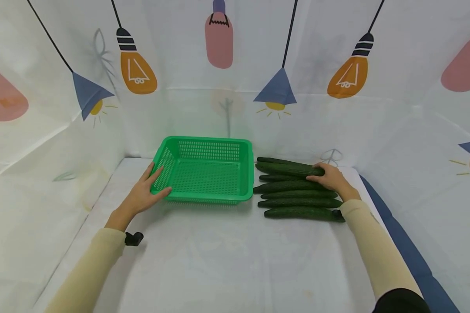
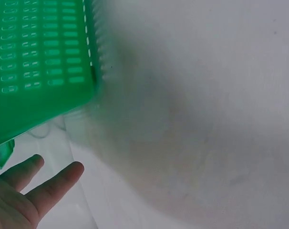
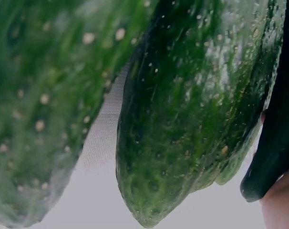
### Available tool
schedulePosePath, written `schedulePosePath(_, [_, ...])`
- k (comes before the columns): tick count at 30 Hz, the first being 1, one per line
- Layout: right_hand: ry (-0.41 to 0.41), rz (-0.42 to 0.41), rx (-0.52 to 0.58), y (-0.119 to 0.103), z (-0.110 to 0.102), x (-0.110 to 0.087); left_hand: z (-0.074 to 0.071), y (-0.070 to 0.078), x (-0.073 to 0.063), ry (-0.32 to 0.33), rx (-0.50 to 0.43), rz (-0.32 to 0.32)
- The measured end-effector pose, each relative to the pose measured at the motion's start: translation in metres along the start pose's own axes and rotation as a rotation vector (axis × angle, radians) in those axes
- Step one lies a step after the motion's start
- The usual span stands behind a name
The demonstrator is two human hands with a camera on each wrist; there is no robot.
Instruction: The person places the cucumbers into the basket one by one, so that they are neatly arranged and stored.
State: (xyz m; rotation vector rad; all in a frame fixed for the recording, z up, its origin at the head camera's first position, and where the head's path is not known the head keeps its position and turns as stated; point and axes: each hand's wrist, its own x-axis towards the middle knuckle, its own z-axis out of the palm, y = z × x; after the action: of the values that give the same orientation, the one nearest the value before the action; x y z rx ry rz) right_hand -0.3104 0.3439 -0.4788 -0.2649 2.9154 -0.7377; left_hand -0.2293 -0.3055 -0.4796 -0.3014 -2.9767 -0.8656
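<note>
A green plastic basket (image 1: 207, 178) with slotted walls stands on the white table, nothing inside it. My left hand (image 1: 142, 193) is at its near left corner, fingers spread and straight along the rim. In the left wrist view, two outstretched fingers (image 2: 56, 188) show below the basket wall (image 2: 39, 62). To the right of the basket, several dark green cucumbers lie side by side. My right hand (image 1: 333, 178) grips the right end of one cucumber (image 1: 286, 168) near the back of the row. Close up in the right wrist view, bumpy cucumbers (image 3: 182, 119) fill most of the picture.
The nearest cucumber (image 1: 301, 213) lies at the front of the row, by the right sleeve. White cloth with printed lamps (image 1: 276, 87) hangs behind the table (image 1: 219, 261) and at both sides. A blue strip (image 1: 407, 243) runs along the table's right edge.
</note>
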Motion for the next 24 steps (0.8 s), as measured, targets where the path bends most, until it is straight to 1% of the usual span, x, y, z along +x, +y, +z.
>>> schedulePosePath(4, [0.015, -0.032, 0.063, -0.001, 0.001, -0.004, -0.003, 0.0, 0.001, -0.028, -0.015, -0.004])
schedulePosePath(8, [0.026, -0.047, 0.082, -0.004, 0.0, -0.006, -0.004, 0.0, 0.0, -0.036, -0.028, -0.009])
schedulePosePath(11, [0.042, -0.047, 0.054, -0.01, -0.003, -0.009, -0.005, 0.0, 0.001, -0.034, -0.031, -0.009])
schedulePosePath(17, [0.061, -0.031, -0.042, -0.024, -0.009, -0.013, -0.004, -0.002, 0.002, -0.028, -0.054, -0.012])
schedulePosePath(21, [0.106, -0.042, -0.092, -0.035, -0.011, -0.015, -0.003, -0.003, 0.002, -0.011, -0.062, -0.005])
schedulePosePath(24, [0.149, -0.049, -0.127, -0.042, -0.013, -0.017, -0.003, -0.004, 0.003, -0.015, -0.069, -0.001])
